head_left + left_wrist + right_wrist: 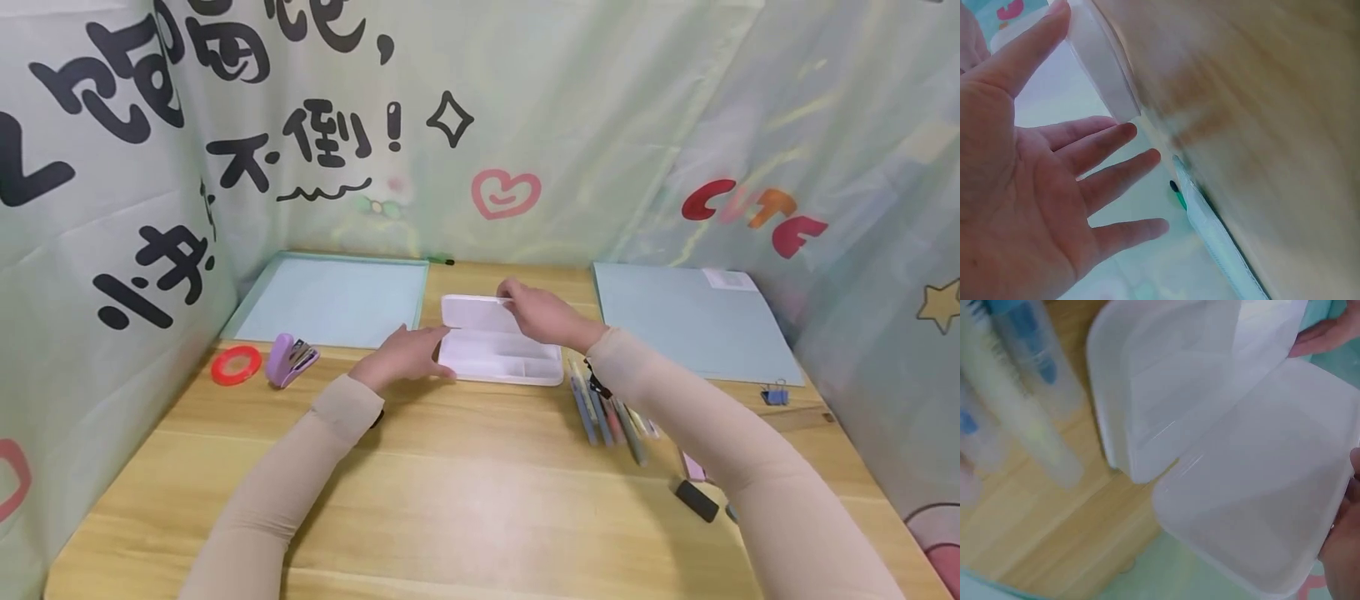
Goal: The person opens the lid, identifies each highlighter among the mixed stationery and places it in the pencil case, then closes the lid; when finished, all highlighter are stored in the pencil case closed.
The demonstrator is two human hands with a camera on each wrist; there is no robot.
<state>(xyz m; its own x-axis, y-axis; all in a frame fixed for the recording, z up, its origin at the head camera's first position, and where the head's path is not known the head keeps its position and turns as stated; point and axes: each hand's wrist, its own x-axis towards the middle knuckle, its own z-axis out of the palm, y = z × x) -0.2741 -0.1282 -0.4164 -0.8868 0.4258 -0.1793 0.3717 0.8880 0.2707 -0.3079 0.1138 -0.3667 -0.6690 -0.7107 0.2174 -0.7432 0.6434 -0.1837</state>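
Note:
A white plastic pencil case (480, 365) lies open on the wooden table, its lid (471, 311) tilted up at the back. Inside, the tray shows a small divided section at its right. My right hand (546, 317) holds the lid near its upper right edge; in the right wrist view its fingers (1342, 550) curl at the lid's rim. At the case's left end is my left hand (403, 357). The left wrist view shows that hand (1029, 181) with fingers spread and fairly straight, thumb against the case's side wall (1100, 69).
Several pens (600, 408) lie right of the case, partly under my right forearm. A black block (697, 500) is nearer me. Left are a purple stapler (288, 360) and a red ring (236, 365). Pale blue folders (337, 300) lie behind, plus a binder clip (776, 394) at right.

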